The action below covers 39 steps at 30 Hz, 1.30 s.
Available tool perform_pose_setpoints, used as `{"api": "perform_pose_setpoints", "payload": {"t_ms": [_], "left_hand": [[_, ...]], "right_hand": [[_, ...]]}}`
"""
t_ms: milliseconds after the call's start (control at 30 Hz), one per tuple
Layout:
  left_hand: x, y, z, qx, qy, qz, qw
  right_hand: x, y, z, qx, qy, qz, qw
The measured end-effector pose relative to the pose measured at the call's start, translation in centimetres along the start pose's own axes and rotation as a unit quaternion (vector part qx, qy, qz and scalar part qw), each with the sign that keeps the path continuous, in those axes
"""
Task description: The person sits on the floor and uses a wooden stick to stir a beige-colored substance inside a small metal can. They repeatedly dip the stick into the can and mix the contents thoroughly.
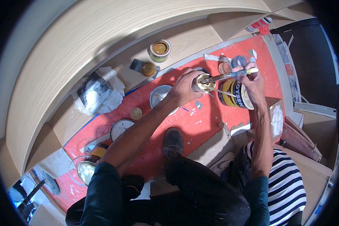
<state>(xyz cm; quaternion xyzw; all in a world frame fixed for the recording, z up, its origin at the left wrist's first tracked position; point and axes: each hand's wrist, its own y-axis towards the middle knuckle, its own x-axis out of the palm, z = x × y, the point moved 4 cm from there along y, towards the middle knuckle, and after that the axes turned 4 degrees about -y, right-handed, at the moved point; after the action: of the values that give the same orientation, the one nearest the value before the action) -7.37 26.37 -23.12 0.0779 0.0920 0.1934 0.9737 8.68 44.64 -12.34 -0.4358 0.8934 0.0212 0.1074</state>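
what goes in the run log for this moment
left hand: grips small can | right hand: holds brush, tip in can | yellow tin beside | red floor sheet

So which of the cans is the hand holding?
The small open can in the left hand, with the brush dipped in. The yellow-and-black can and the can on the wooden shelf stand untouched.

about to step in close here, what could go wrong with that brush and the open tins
1. The left hand holds a small open tin in the air while the right hand works a brush into it; a slip could tip it onto the red sheet.
2. The brush sits over the big yellow can, so drips may land on it.
3. A shoe rests close to loose lids; it could kick them.
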Motion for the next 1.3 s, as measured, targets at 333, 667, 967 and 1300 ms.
{"api": "perform_pose_setpoints", "payload": {"t_ms": [333,667,967,1300], "left_hand": [[0.4,-0.3,-0.4,0.010,0.010,0.011,1.000],[-0.5,-1.1,-0.9,0.000,0.004,0.021,1.000],[-0.3,-0.8,-0.4,-0.001,0.017,0.016,1.000],[-0.1,-0.7,0.2,0.020,0.015,0.013,1.000]], "right_hand": [[0.1,-0.4,-2.6,-0.088,-0.084,-0.018,0.992],[-3.4,-0.9,-3.2,-0.088,-0.060,0.049,0.993],[-4.5,-0.4,-1.4,-0.008,0.041,0.188,0.981],[-0.4,0.0,-0.9,-0.009,-0.086,0.108,0.990]]}}
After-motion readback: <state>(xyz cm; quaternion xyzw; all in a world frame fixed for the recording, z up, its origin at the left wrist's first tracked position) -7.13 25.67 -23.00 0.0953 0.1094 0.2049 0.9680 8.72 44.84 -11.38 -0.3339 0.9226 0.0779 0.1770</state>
